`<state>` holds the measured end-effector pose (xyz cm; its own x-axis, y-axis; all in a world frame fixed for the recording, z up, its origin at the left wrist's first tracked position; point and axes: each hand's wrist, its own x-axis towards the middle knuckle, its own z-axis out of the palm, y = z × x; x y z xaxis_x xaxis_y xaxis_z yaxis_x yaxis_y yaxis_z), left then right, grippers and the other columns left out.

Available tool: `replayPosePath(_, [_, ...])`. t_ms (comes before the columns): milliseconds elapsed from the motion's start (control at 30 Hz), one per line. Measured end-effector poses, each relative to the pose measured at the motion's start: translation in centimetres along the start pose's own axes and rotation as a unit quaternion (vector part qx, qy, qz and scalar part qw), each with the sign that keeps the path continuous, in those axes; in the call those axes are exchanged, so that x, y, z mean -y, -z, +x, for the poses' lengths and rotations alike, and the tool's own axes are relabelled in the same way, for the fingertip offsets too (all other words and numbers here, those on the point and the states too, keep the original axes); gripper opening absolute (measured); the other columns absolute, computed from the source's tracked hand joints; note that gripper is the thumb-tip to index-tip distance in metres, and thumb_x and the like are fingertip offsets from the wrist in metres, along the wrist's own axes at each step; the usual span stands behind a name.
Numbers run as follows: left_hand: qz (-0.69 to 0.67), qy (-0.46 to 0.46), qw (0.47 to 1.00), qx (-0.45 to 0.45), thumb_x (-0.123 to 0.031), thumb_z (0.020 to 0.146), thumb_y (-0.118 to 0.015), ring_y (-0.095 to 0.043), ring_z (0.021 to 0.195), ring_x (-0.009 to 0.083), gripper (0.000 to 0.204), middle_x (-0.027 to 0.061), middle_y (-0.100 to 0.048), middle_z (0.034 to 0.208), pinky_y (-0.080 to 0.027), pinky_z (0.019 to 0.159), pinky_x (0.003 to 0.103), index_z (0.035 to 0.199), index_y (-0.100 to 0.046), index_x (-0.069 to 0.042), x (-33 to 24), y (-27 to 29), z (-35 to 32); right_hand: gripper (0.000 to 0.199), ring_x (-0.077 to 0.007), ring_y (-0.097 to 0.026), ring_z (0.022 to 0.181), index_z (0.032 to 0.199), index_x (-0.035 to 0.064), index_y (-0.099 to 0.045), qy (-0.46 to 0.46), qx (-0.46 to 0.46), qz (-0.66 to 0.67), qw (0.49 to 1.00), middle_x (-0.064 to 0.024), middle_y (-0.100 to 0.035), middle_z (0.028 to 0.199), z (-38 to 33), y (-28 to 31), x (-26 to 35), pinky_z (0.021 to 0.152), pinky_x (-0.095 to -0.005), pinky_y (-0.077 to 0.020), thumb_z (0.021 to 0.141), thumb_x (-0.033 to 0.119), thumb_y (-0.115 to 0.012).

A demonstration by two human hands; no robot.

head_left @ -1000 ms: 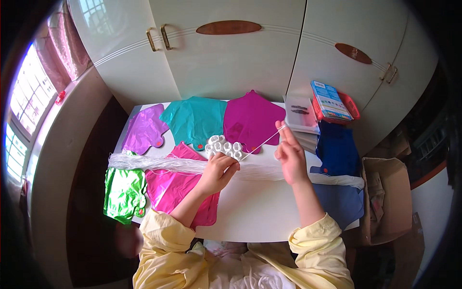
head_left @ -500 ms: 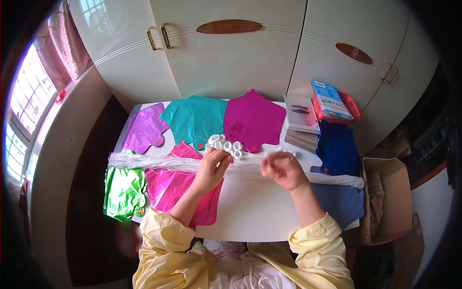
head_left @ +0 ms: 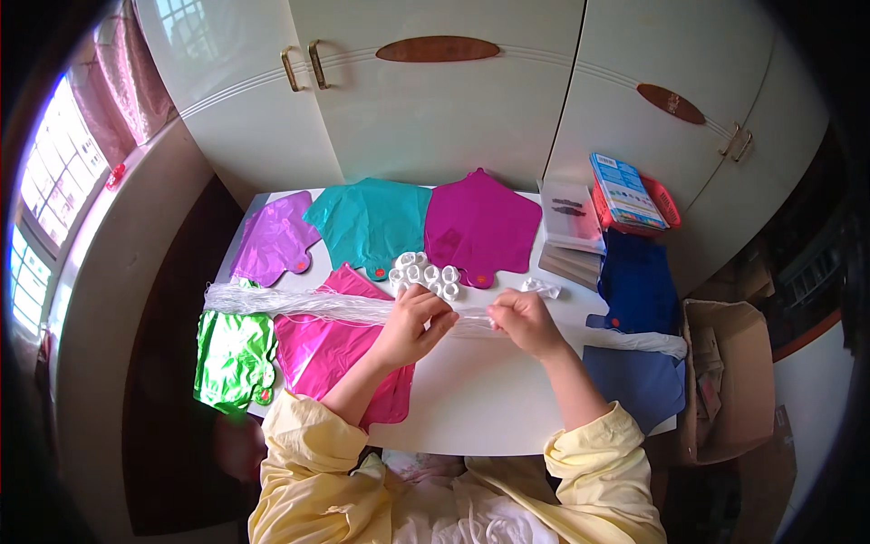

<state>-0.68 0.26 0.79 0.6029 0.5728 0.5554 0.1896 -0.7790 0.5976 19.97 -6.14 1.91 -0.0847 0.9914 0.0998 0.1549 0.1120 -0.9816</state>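
A long bundle of white string (head_left: 299,304) stretches sideways across the white table. Over its middle, my left hand (head_left: 417,326) is closed in a pinch on white string, knuckles bent. To its right, my right hand (head_left: 527,325) is closed in a fist, also on the string. Thin white strands show in the gap between both hands; how many are gripped is too fine to see. Just beyond my left hand sits a cluster of small white coiled rings (head_left: 424,274). A crumpled clear-white piece (head_left: 541,287) lies beyond my right hand.
Flat foil balloons surround the string: purple (head_left: 272,238), teal (head_left: 370,225), magenta (head_left: 483,227), pink (head_left: 326,349), green (head_left: 234,361) and dark blue (head_left: 637,279). A clear plastic box (head_left: 571,216) and red basket (head_left: 666,201) stand back right. A cardboard box (head_left: 757,381) is beside the table.
My right hand, blurred and raised a little half a second ago, has come down and closed at the string. My left hand has shifted slightly right.
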Motion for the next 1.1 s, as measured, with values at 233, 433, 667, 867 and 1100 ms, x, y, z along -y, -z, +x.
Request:
replayPosePath(233, [0.033,0.008,0.999,0.010,-0.013,0.081,-0.059,-0.046,0.071,0.0216,0.011,0.0039,-0.051,0.066,-0.034,0.070,0.034,0.074,-0.056,-0.006,0.8,-0.5,-0.2,0.025,-0.0083,-0.034,0.052,0.103,0.0031,-0.058,0.017,0.106,0.548,0.830,-0.0073,-0.060,0.099,-0.2,1.4,-0.9,0.054,-0.0221,-0.0315,0.084,0.017,-0.048])
replayPosePath(433, [0.015,-0.033,0.999,0.000,-0.009,0.080,-0.059,-0.046,0.073,0.0233,0.007,0.0045,-0.051,0.068,-0.034,0.070,0.034,0.075,-0.056,-0.005,-0.1,-0.2,0.1,0.057,-0.0098,-0.042,0.058,0.138,0.0083,-0.027,0.098,-0.082,0.121,0.984,-0.0067,-0.038,0.139,1.0,0.5,-0.7,0.058,-0.0215,-0.0390,0.084,0.008,-0.046])
replayPosePath(667, [0.053,0.040,0.996,-0.062,-0.006,0.077,-0.061,-0.046,0.075,0.0236,0.002,0.0043,-0.053,0.071,-0.035,0.070,0.034,0.077,-0.059,-0.005,0.6,1.2,0.2,0.019,-0.0098,-0.052,0.054,0.071,-0.0023,-0.063,0.107,-0.052,-0.179,0.977,-0.0071,-0.059,0.062,0.2,0.0,-1.5,0.052,-0.0234,-0.0423,0.081,0.011,-0.054])
replayPosePath(867, [0.067,0.015,0.997,-0.032,-0.013,0.079,-0.062,-0.048,0.078,0.0228,0.007,0.0036,-0.054,0.072,-0.035,0.073,0.035,0.079,-0.060,-0.006,0.8,0.5,-0.2,0.030,-0.0120,-0.050,0.053,0.066,-0.0020,-0.060,-0.073,0.126,0.261,0.954,-0.0103,-0.058,0.063,-0.7,1.2,0.1,0.051,-0.0234,-0.0398,0.081,0.021,-0.049])
replayPosePath(1100, [0.059,-0.017,0.998,0.015,-0.011,0.078,-0.061,-0.047,0.078,0.0238,0.006,0.0041,-0.053,0.071,-0.034,0.071,0.035,0.081,-0.059,-0.006,0.5,-0.4,-0.4,0.051,-0.0062,-0.036,0.054,0.136,0.0107,-0.034,0.061,-0.036,0.350,0.934,-0.0050,-0.034,0.141,0.6,0.5,-0.2,0.053,-0.0212,-0.0360,0.085,0.014,-0.043])
